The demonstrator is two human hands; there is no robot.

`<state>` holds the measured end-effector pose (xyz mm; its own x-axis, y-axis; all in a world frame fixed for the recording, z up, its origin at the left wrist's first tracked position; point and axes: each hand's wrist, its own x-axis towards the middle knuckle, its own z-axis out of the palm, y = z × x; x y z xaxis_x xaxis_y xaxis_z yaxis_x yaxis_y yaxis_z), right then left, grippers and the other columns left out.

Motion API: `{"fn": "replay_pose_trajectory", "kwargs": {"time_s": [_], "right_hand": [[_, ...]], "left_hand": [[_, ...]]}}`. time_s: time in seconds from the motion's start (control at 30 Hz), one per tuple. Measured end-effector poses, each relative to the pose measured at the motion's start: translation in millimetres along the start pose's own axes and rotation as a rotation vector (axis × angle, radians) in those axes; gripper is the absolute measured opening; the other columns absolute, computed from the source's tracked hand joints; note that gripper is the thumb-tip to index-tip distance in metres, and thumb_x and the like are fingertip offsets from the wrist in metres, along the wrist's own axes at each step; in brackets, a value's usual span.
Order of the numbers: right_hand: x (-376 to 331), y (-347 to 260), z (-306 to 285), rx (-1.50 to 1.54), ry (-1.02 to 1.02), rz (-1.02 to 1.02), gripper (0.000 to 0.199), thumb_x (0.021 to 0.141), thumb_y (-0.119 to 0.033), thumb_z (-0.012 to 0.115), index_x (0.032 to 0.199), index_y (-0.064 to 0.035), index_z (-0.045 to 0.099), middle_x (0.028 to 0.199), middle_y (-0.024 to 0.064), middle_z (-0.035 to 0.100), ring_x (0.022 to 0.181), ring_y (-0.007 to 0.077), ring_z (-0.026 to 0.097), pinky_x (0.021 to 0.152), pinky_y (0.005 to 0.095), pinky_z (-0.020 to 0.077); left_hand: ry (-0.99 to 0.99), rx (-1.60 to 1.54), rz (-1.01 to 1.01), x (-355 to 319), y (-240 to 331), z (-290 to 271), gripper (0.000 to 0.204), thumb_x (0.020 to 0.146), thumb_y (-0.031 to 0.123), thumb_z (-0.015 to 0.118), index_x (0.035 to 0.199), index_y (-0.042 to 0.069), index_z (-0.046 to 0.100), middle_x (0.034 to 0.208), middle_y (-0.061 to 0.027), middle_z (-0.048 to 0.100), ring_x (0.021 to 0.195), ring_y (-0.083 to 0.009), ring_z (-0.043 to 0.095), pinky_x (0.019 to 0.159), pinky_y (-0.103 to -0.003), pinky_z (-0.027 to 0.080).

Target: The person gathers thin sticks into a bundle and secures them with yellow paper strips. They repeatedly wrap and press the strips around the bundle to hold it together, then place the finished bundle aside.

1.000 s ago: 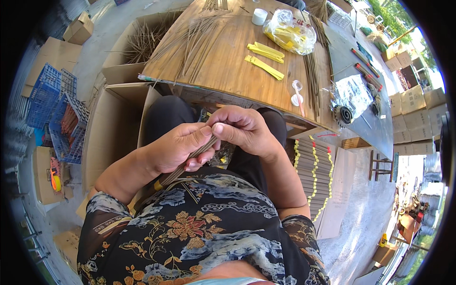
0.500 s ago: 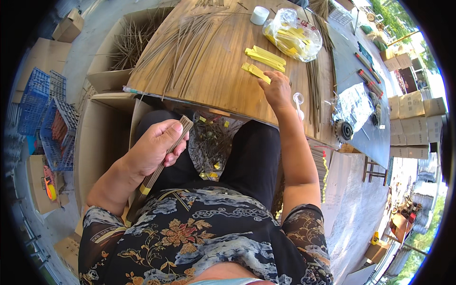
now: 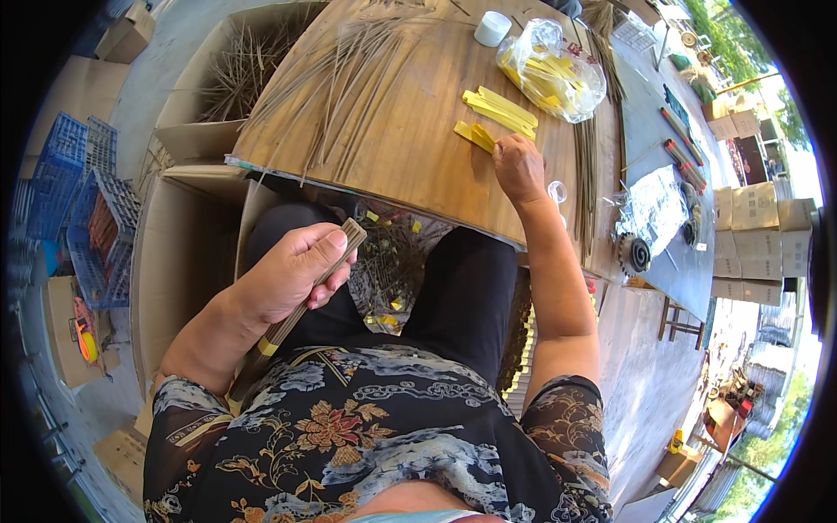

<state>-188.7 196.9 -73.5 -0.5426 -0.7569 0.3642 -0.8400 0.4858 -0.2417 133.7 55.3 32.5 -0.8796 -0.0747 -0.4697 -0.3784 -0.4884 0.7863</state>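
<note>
My left hand [image 3: 301,266] is wrapped round a bundle of thin brown sticks [image 3: 353,231], held slanting in front of my lap. Lower down, a yellow band [image 3: 268,347] goes round the bundle. On the wooden table, my right hand [image 3: 520,167] has its fingers curled in at the right end of a few yellow paper strips [image 3: 471,133]; the fingertips are partly hidden. Just beyond them lies a thicker stack of yellow strips [image 3: 499,111]. Farther back sits a clear plastic bag [image 3: 558,74] with more yellow strips inside.
Loose brown sticks [image 3: 349,96] spread over the table's left part, and more lie along its right side [image 3: 587,174]. A white round container [image 3: 493,29] stands at the back. Cardboard boxes [image 3: 183,261] and blue crates [image 3: 100,235] are at the left; a grey table [image 3: 667,218] adjoins at the right.
My right hand has shifted slightly right and nearer me, its fingers now curled in rather than reaching over the strips. My left hand still holds the bundle in nearly the same place.
</note>
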Motion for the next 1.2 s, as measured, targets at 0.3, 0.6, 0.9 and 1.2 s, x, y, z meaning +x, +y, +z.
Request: {"fn": "replay_pose_trajectory", "kwargs": {"time_s": [0.3,0.6,0.9,1.2], "right_hand": [[-4,-6,-1,0.102,0.053,-0.030,0.007,0.075,-0.011,0.058,0.074,-0.0040,0.059,0.081,0.0127,0.058,0.083,0.0303,0.054,0.073,0.0375,0.0439],[1,-11,-21,0.449,0.178,0.123,0.008,0.074,-0.010,0.065,0.075,-0.0026,0.063,0.076,0.0076,0.059,0.069,0.0156,0.056,0.064,0.0273,0.0445],[-61,-157,-120,1.599,-0.137,0.363,0.011,0.084,-0.002,0.049,0.094,0.0005,0.054,0.076,0.0082,0.060,0.064,0.0116,0.056,0.059,0.0220,0.0452],[-106,-220,-137,1.592,-0.429,0.406,0.014,0.083,-0.013,0.061,0.084,-0.0009,0.055,0.067,-0.0039,0.052,0.058,0.0002,0.042,0.049,0.0153,0.0334]], "left_hand": [[0.010,0.016,0.011,-5,0,-1,0.030,0.092,0.035,0.042,0.086,0.006,0.048,0.061,-0.0001,0.046,0.044,-0.0029,0.037,0.039,-0.015,0.033],[-0.001,0.068,0.049,-12,2,7,0.030,0.092,0.034,0.042,0.088,0.006,0.048,0.062,-0.0003,0.046,0.044,-0.0030,0.037,0.041,-0.015,0.033],[0.053,0.238,0.171,-30,-5,24,0.031,0.093,0.033,0.039,0.090,0.004,0.047,0.063,0.0012,0.044,0.047,-0.0025,0.035,0.043,-0.015,0.031],[0.066,0.229,0.260,-52,-13,42,0.030,0.093,0.032,0.040,0.094,0.003,0.048,0.063,0.0006,0.045,0.048,-0.0022,0.037,0.042,-0.015,0.030]]}}
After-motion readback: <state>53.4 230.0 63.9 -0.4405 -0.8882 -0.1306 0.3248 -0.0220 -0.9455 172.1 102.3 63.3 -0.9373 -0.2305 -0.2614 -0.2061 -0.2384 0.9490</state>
